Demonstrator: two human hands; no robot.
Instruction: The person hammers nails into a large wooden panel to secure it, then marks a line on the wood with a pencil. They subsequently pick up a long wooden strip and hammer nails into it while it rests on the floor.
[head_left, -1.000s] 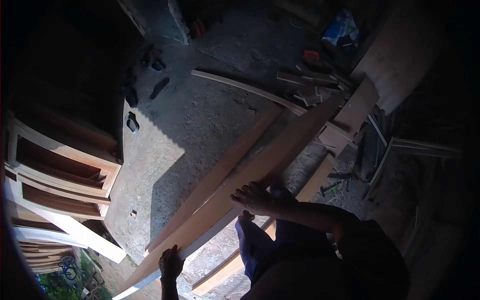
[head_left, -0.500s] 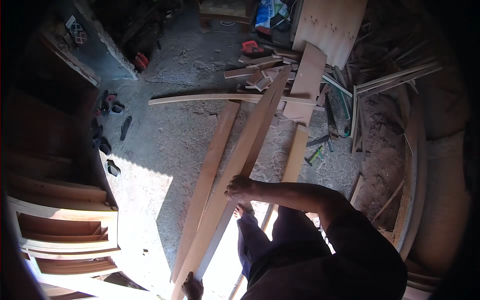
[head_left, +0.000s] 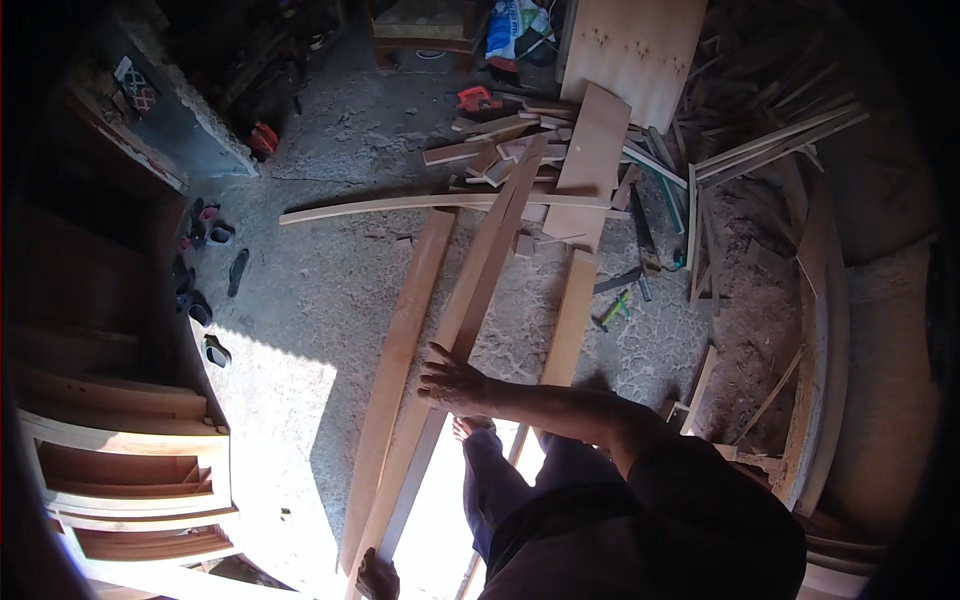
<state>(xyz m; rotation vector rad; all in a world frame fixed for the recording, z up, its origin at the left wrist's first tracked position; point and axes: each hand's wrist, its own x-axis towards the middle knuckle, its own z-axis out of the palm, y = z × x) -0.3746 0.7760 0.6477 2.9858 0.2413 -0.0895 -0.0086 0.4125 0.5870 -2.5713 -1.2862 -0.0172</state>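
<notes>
A long wooden plank [head_left: 452,335] slants from the lower edge up toward the scrap pile, its wide face and one narrow side showing. My right hand [head_left: 455,383] lies across its middle, fingers spread over the top face. Near the plank's close end, my left hand [head_left: 378,575] is closed round the edge; shadow hides part of its fingers. Just left of this plank, a second board [head_left: 400,370] lies alongside on the floor. Another, lighter board [head_left: 570,320] lies to the right, beyond my legs.
Offcuts [head_left: 490,150] are heaped ahead, with a thin strip [head_left: 360,208] across the floor before them. A handsaw [head_left: 645,235] and a green-handled hammer [head_left: 613,312] lie at right. Sandals [head_left: 238,272] line the left side, above a wooden frame [head_left: 130,470].
My right hand has loosened from a closed grip and spread its fingers on the plank. The left hand keeps its hold at the near end. The whole view has shifted slightly.
</notes>
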